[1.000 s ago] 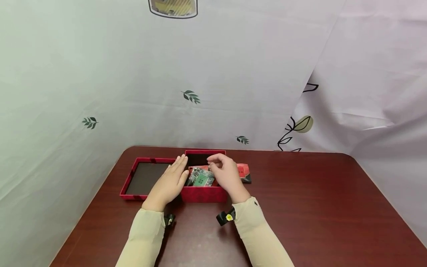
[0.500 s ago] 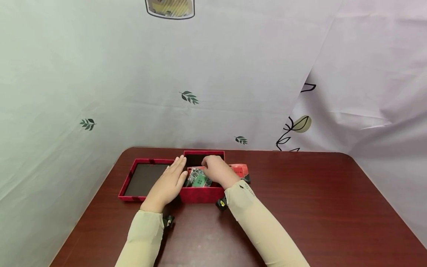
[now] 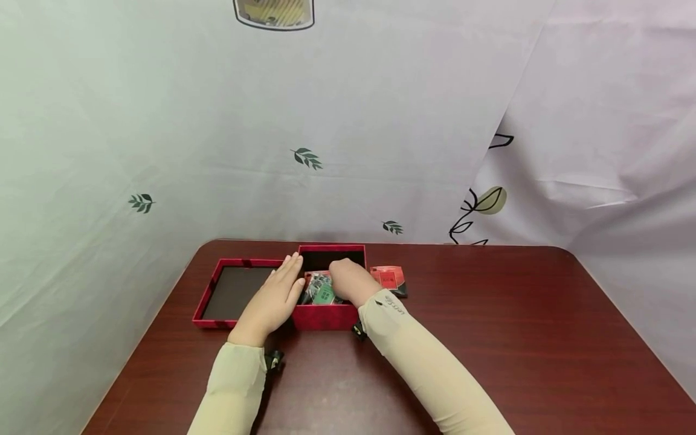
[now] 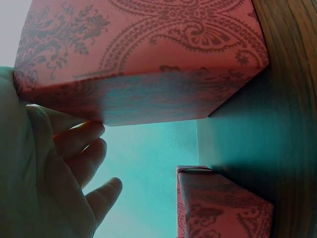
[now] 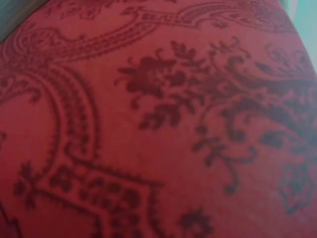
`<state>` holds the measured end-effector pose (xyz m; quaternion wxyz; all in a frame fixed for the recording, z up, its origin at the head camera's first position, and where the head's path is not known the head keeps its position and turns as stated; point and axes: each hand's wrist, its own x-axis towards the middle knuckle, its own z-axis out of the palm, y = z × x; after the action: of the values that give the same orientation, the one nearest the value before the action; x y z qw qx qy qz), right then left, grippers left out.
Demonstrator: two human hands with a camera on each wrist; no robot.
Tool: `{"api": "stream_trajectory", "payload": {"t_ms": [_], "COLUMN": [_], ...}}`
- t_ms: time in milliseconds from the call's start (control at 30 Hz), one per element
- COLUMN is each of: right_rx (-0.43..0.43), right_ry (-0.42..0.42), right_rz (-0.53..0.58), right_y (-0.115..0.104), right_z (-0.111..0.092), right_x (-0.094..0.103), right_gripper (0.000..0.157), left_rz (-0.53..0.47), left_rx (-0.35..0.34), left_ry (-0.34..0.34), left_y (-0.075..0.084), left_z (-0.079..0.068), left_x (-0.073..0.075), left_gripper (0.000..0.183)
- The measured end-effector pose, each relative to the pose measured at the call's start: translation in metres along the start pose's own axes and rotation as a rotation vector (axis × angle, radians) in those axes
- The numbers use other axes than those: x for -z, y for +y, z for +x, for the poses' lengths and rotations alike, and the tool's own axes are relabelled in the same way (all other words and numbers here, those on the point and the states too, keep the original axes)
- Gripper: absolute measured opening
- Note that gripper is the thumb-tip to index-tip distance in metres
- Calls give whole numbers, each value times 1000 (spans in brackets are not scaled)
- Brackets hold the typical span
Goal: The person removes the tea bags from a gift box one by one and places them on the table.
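Note:
A patterned red box (image 3: 323, 317) stands uncovered near the back of the table, its dark inside showing at the far end. Inside it lies a shiny packet with a green label (image 3: 324, 295), partly under my right hand (image 3: 352, 281). That hand reaches down into the box from the right, fingers hidden below. My left hand (image 3: 269, 300) lies along the box's left side, fingers extended; in the left wrist view, its fingers run beside the box wall (image 4: 163, 44). Only the box's patterned wall (image 5: 163, 129) fills most of the right wrist view.
A shallow red lid (image 3: 202, 302) with a dark inside lies left of the box, partly behind my left hand. On the right, a red and black packet (image 3: 389, 279) rests on the brown table (image 3: 489, 338). A pale cloth (image 3: 348, 121) hangs behind the table.
My right hand has gone from above the box's right side down into it, a little leftward, its fingers passing out of sight. The left hand keeps its place at the box.

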<state>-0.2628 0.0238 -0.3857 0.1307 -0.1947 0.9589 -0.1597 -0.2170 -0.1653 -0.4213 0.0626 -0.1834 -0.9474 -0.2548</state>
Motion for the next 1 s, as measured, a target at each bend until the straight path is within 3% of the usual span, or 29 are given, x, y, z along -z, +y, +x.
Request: {"api": "stream_trajectory", "payload": {"t_ms": [167, 367, 533, 767, 1000], "right_rx": [-6, 40, 56, 70, 75], "right_ry": [-6, 32, 42, 24, 139], "right_rz": [-3, 62, 122, 126, 216], "right_y": [0, 3, 4, 2, 5], "right_z": [-1, -2, -6, -10, -14], "right_x": [0, 4, 7, 7, 4], "right_gripper": [28, 19, 27, 18, 12], "left_rz": [-3, -8, -9, -6, -12], "left_rx": [-3, 7, 9, 11, -3], "left_ry": [3, -3, -4, -5, 13], "left_y": [1, 2, 2, 1, 1], "left_z": [-1, 0, 0, -1, -1], "left_x": [0, 2, 2, 1, 2], "left_gripper": [57, 57, 57, 57, 56]}}
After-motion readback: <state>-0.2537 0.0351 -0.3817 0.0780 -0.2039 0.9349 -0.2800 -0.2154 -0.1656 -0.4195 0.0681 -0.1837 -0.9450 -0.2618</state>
